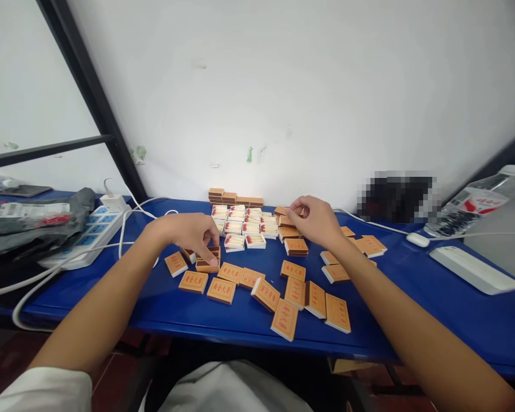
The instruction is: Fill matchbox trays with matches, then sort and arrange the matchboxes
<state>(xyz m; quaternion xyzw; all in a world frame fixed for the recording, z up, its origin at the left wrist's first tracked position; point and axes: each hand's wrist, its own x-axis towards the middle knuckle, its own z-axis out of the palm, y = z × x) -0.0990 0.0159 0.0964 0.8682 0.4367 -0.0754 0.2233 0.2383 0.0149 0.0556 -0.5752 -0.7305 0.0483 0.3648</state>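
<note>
My left hand (192,236) reaches down at the left, its thumb and fingers closed round a small group of brown-sided matchboxes (208,265). At the right, my right hand (315,220) has its thumb and fingertips pinched at a matchbox (282,211) on the far part of a stack; the curled fingers partly hide the contact. Between the hands lie rows of open white matchbox trays (233,241), filled with red-tipped matches. Orange matchboxes with red lettering, such as one matchbox (284,318) near the front edge, are scattered on the blue table (163,312).
A low row of stacked matchboxes (236,199) stands by the wall. To the left are a white power strip (98,234), cables and a dark plastic bag (38,223). A water bottle (476,197) and a white oblong device (474,270) lie at the right.
</note>
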